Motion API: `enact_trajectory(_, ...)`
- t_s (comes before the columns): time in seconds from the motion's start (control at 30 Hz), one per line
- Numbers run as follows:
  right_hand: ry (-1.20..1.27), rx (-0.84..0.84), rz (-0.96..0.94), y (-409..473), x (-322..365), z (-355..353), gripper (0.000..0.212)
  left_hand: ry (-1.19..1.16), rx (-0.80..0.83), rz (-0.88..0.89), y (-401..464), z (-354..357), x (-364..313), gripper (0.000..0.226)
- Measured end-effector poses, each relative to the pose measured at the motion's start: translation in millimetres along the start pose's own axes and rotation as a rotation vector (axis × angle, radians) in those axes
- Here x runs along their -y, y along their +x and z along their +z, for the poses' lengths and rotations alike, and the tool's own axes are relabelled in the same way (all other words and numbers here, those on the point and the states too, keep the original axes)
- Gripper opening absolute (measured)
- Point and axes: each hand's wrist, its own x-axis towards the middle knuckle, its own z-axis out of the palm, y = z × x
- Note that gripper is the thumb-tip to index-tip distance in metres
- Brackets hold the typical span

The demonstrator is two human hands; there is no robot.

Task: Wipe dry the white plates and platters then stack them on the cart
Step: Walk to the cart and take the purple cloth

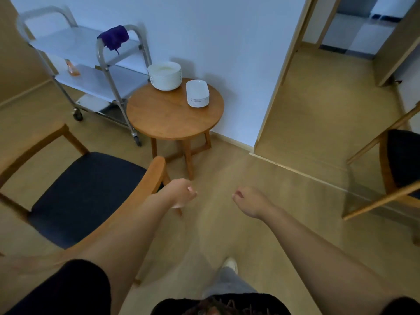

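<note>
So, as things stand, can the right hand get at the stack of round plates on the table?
Probably not yet. The right hand hangs well short of the round plates at the table's far edge. Only open floor lies between, so stepping closer should do.

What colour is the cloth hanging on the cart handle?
Dark purple cloth, draped over the cart handle; seen in the head view.
</note>
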Motion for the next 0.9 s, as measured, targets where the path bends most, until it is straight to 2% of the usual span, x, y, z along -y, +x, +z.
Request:
enact_trajectory(0.17,-0.001,0.052,-0.019,76.8,-22.0,-52.3,0.026,-0.016,-0.013,-0.047,65.4,-22.1,-22.4,0.031)
enact_trajectory(0.33,0.009,0.118,-0.063,131.4,-19.5,-74.0,0.025,-0.025,-0.034,-0.106,104.8,-43.2,-21.7,0.030)
enact_trajectory(0.6,0.057,0.155,-0.183,230.3,16.4,-89.2,0.028,-0.100,-0.086,-0.189,179.6,-84.7,16.3,0.027)
enact_trajectory(0.9,0.037,0.166,-0.215,361.1,75.4,-126.8,0.026,-0.144,-0.092,-0.180,294.2,-166.9,60.8,0.028)
